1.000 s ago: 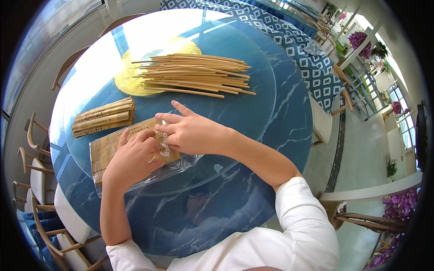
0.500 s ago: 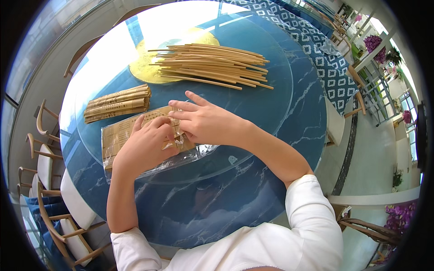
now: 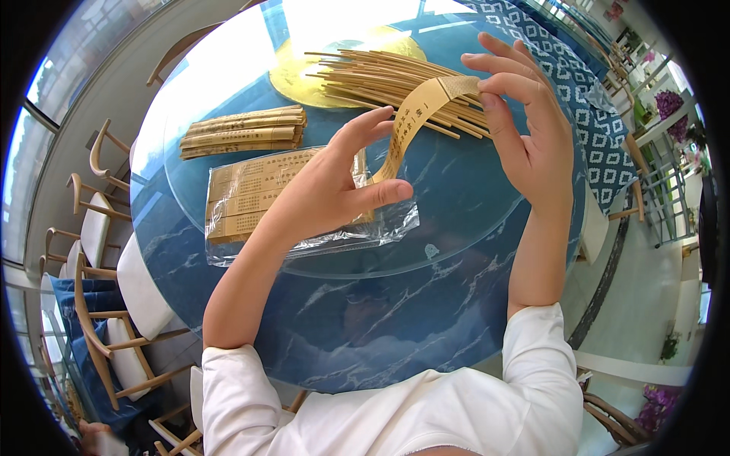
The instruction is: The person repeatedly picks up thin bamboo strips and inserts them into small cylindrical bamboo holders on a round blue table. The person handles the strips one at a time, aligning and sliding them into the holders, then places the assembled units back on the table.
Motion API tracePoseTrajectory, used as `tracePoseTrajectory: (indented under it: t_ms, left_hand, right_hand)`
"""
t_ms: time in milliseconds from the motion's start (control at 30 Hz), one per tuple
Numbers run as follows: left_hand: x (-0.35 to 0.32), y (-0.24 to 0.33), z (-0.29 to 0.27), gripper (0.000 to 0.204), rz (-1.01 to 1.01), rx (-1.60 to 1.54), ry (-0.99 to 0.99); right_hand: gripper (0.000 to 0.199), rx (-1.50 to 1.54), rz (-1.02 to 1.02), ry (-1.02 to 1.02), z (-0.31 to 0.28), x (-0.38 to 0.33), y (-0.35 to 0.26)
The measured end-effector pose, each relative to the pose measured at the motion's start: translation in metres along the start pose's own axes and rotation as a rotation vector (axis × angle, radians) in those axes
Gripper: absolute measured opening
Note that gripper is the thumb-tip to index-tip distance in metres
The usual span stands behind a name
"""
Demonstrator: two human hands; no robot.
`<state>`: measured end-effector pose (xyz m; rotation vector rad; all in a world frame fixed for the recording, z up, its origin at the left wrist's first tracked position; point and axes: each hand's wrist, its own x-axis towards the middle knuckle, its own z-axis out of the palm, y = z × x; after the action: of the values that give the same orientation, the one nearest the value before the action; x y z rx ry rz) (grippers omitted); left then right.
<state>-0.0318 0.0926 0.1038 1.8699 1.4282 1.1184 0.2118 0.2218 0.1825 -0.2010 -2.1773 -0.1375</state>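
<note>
My right hand (image 3: 528, 125) pinches one end of a tan paper chopstick sleeve (image 3: 417, 108) between thumb and fingertips. The sleeve arches up from the clear plastic bag (image 3: 395, 218), its lower end partly behind my left hand (image 3: 323, 186). Thumb and fingers of my left hand are spread apart over the bag, close to the sleeve but not closed on it. Inside the bag lies a stack of printed paper sleeves (image 3: 243, 194). Beyond the bag rests a pile of filled sleeves (image 3: 243, 131). Loose wooden chopsticks (image 3: 380, 72) lie farther back, partly behind the raised sleeve.
Everything lies on a round, blue marbled table (image 3: 365, 319) with a glass turntable and a yellow disc (image 3: 293, 68) at its centre. Wooden chairs (image 3: 114, 334) stand at the left. A patterned blue cloth (image 3: 585, 121) covers something at the far right.
My right hand has lifted away from the bag to the upper right, drawing a paper sleeve with it. My left hand has opened and shifted right. The view has moved slightly.
</note>
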Motion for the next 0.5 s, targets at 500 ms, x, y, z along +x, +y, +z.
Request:
tracePoseTrajectory:
  t_ms: [500]
  left_hand:
    - [-0.024,0.02,-0.071,0.053,-0.142,0.66,-0.117]
  right_hand:
    - [0.009,0.069,0.002,-0.235,0.005,-0.012,-0.013]
